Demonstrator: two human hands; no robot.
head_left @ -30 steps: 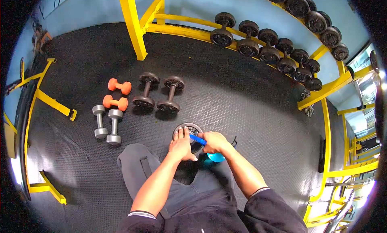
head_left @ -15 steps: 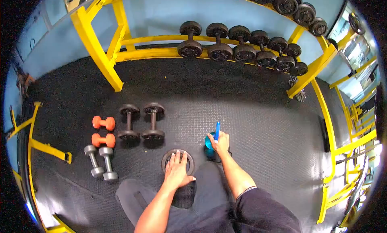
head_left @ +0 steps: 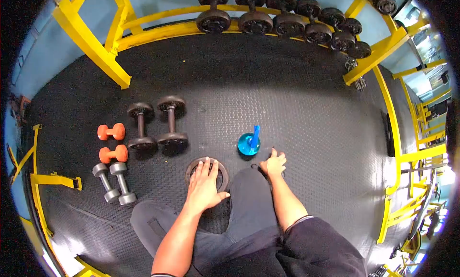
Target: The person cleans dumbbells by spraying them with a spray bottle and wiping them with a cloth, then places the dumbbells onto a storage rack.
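My left hand (head_left: 203, 186) lies flat on a dark round weight plate (head_left: 223, 176), fingers stretched out over it, covering much of its middle. To the right, my right hand (head_left: 274, 166) is low at the floor beside my knee, its fingers curled over a small dark item that is mostly hidden. A dark loop shows just left of that hand. A spray bottle (head_left: 247, 145) with blue liquid and a blue spray head stands upright on the mat, ahead and left of my right hand, apart from it.
On the left lie two orange dumbbells (head_left: 113, 154), two grey dumbbells (head_left: 122, 183) and two larger dark dumbbells (head_left: 172, 120). A yellow rack (head_left: 91, 40) at the back holds several black dumbbells (head_left: 255, 20). More yellow frames (head_left: 392, 133) stand at the right, on black rubber matting (head_left: 326, 133).
My right hand has let go of the spray bottle and moved right and back to the dark item. My left hand remains on the plate. The view has tilted downward.
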